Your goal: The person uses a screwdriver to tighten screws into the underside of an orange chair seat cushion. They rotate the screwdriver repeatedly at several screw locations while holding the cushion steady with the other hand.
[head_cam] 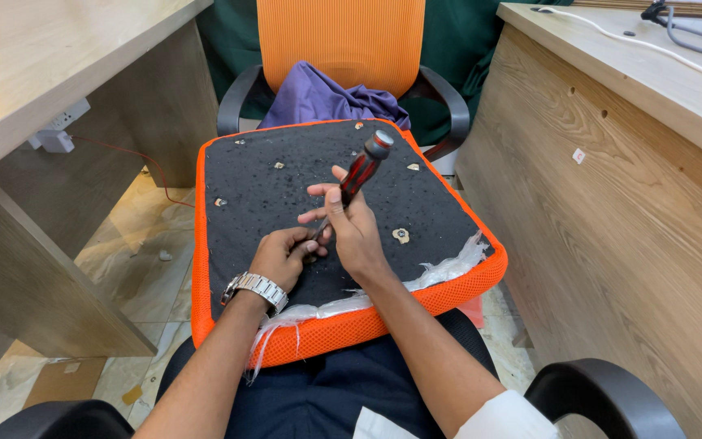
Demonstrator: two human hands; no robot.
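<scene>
An upturned seat cushion (262,191) with a black underside and orange mesh edge rests on my lap. My right hand (353,232) grips a screwdriver with a red and black handle (361,171), its tip angled down to the black surface. My left hand (282,258), with a metal wristwatch, is closed beside the tool's shaft near the tip, which is hidden between my hands. Torn white plastic (448,264) pokes out along the cushion's near edge.
An orange-backed office chair (339,36) with purple cloth (327,97) on it stands ahead. Wooden desks flank me left (34,97) and right (611,162). A white power strip (58,130) hangs under the left desk. A black armrest (603,394) sits lower right.
</scene>
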